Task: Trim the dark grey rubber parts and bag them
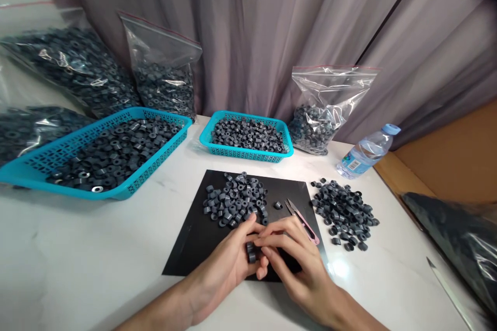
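Both hands meet over the near part of a black mat (194, 248) on the white table. My left hand (229, 264) is curled round a few small grey rubber rings (251, 251). My right hand (295, 258) pinches at those same rings from the right, fingertips pressed against the left fingers. A pile of the same grey rings (235, 199) lies on the mat just beyond the hands. One loose ring (277, 205) and pink-handled thread snips (303, 221) lie beside my right hand.
Another pile of rings (345, 209) sits on the table right of the mat. Two teal baskets (39, 158) (244, 152) of rings stand behind, with several plastic bags (163, 72) of rings. A water bottle (365, 152) lies at the right, by a cardboard box (446, 160).
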The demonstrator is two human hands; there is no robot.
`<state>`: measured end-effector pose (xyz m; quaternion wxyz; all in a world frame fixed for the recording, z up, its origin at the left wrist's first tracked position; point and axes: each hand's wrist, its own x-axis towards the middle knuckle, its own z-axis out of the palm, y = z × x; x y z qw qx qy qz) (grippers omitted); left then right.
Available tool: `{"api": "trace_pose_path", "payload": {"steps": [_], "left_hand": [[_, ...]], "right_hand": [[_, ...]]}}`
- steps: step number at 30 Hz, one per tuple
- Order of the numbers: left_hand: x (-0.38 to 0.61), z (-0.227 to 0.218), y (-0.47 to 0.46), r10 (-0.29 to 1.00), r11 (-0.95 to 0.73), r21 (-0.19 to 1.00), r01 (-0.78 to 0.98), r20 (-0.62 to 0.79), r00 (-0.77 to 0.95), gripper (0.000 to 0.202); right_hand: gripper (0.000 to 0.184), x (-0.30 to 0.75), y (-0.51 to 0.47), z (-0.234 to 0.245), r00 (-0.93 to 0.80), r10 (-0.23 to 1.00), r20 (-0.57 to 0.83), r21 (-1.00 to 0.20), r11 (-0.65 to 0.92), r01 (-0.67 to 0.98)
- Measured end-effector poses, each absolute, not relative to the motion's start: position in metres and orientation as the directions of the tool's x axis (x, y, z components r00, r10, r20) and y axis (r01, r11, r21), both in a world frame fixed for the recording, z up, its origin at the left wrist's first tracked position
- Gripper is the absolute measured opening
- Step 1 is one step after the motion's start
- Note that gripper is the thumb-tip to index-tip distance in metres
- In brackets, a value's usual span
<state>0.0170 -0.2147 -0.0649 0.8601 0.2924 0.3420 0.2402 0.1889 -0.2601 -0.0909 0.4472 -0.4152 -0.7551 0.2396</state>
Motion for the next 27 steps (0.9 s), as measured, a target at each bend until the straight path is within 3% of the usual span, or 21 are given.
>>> {"api": "trace_pose_path", "payload": {"steps": [9, 15, 18, 22, 27], "left_hand": [[0.015, -0.062, -0.212, 0.668, 0.656, 0.726, -0.205, -0.433, 0.605, 0.036], [0.015, -0.056, -0.206, 0.688, 0.671, 0.699, -0.248, -0.461, 0.561, 0.034], [0.016, -0.056, -0.205, 0.708, 0.669, 0.692, -0.273, -0.48, 0.518, 0.03], [0.017, -0.059, -0.206, 0.731, 0.652, 0.706, -0.277, -0.488, 0.477, 0.025], [0.018, -0.065, -0.204, 0.742, 0.614, 0.738, -0.281, -0.417, 0.525, 0.036]], "right_hand": [[0.017, 0.197, -0.259, -0.095, -0.001, 0.873, 0.488, -0.798, 0.446, 0.405], [0.02, 0.205, -0.262, -0.087, -0.235, 0.908, 0.347, -0.645, 0.413, 0.643], [0.015, 0.203, -0.265, -0.088, -0.295, 0.9, 0.32, -0.594, 0.433, 0.678], [0.016, 0.202, -0.264, -0.092, -0.323, 0.898, 0.298, -0.635, 0.439, 0.636], [0.016, 0.206, -0.259, -0.093, -0.271, 0.902, 0.337, -0.735, 0.432, 0.524]]}}
